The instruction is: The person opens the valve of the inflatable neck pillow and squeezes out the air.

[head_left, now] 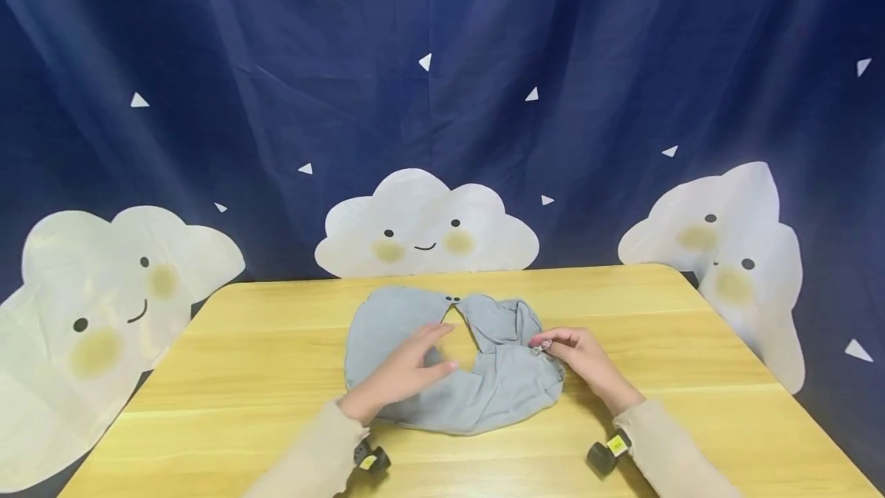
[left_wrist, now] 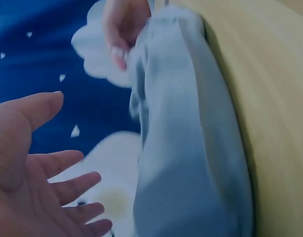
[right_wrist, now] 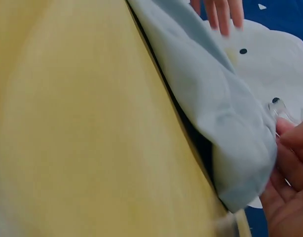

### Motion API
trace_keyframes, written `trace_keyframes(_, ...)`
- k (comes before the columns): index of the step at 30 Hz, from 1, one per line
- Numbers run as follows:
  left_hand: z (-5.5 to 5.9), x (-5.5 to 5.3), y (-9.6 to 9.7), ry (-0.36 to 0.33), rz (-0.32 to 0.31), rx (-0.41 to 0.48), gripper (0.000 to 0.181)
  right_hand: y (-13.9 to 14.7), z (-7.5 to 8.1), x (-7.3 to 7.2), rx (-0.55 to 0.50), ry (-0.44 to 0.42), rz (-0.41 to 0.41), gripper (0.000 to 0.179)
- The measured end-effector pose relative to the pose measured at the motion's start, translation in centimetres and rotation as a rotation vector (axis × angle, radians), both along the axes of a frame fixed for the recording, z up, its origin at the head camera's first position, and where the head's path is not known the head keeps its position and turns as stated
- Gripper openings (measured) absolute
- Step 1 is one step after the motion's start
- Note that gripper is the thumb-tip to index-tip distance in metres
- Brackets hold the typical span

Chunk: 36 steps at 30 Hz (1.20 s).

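Note:
A grey U-shaped neck pillow (head_left: 401, 329) lies on the table, its two ends meeting at the back by a pair of dark snaps. Its left half is smooth, while the right half (head_left: 518, 390) is slack and wrinkled. My right hand (head_left: 584, 356) pinches a clear plastic valve (head_left: 541, 346) at the pillow's right side, thumb and fingertips together; in the right wrist view the valve (right_wrist: 280, 108) sticks out past the fingers (right_wrist: 294, 138). Over the pillow's left front, my left hand (head_left: 408, 375) hovers with spread fingers, holding nothing, fingertips above the central gap.
The light wood table (head_left: 242, 375) extends around the pillow on all sides. Behind it hangs a dark blue curtain (head_left: 346, 98) with white triangles and smiling clouds. Each wrist carries a small black camera, the left one (head_left: 371, 458) and the right one (head_left: 607, 453) both close to the tabletop.

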State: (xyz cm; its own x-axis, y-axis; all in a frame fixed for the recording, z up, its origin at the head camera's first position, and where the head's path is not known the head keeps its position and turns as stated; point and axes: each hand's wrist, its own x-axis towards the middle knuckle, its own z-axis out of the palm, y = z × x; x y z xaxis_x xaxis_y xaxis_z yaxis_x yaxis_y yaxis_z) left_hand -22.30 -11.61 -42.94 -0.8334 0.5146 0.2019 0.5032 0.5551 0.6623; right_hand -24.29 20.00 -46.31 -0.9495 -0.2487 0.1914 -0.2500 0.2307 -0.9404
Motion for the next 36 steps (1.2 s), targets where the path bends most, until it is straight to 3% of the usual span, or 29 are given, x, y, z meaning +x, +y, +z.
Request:
trace_keyframes(7,0.4,0.1,-5.4,-0.001,0.184,0.151,0.053,0.9,0.2,-1.1,0.027,0.051,-0.153,0.023)
trace_keyframes(13,-0.1,-0.8,-9.4,0.021,0.283,0.271,0.041,1.4,0.4,-1.7,0.063,-0.003,-0.268,0.028)
trace_keyframes(17,-0.7,-1.3,-11.5,-0.013,0.371,0.32,0.036,1.5,0.3,-2.0,0.09,-0.046,-0.302,0.03)
trace_keyframes(25,-2.0,-1.6,-13.1,-0.178,0.463,0.433,0.035,1.1,0.1,-2.1,0.072,-0.096,-0.273,0.032)
trace_keyframes(36,-3.3,-2.4,-13.9,-0.322,0.611,0.433,0.045,0.3,-0.3,-2.4,0.11,-0.108,-0.297,0.029)
